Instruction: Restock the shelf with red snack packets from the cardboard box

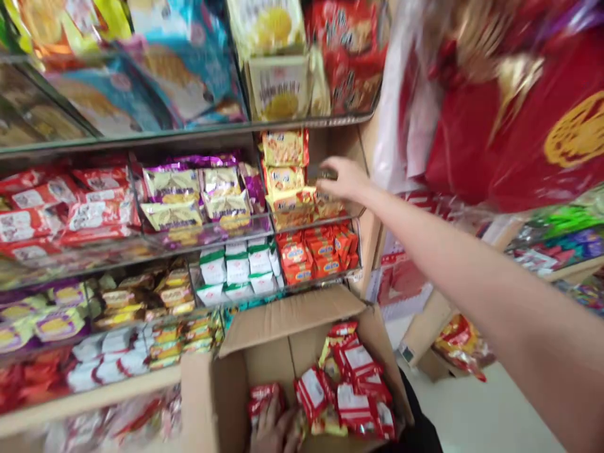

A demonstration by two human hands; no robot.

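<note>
Down in the open cardboard box (292, 349), my left hand (274, 428) has its fingers closed over a red snack packet (265, 397). Several other red and yellow snack packets (357, 377) lie loose on the right side of the box, many with white labels facing up. My right hand (343, 178) reaches into the upper right shelf compartment, fingers curved and apart, with no packet visible in them. Just below and left of it stand yellow and red snack packets (285, 179), stacked in a column. One packet (329, 204) lies right under the fingers.
Glass-fronted shelves (311, 121) with several kinds of wrapped snacks fill the left and middle. Orange-red packets (321, 251) sit directly below the reached compartment. A large red bag (509, 132) hangs at the upper right. A wooden shelf post (372, 251) borders the compartment.
</note>
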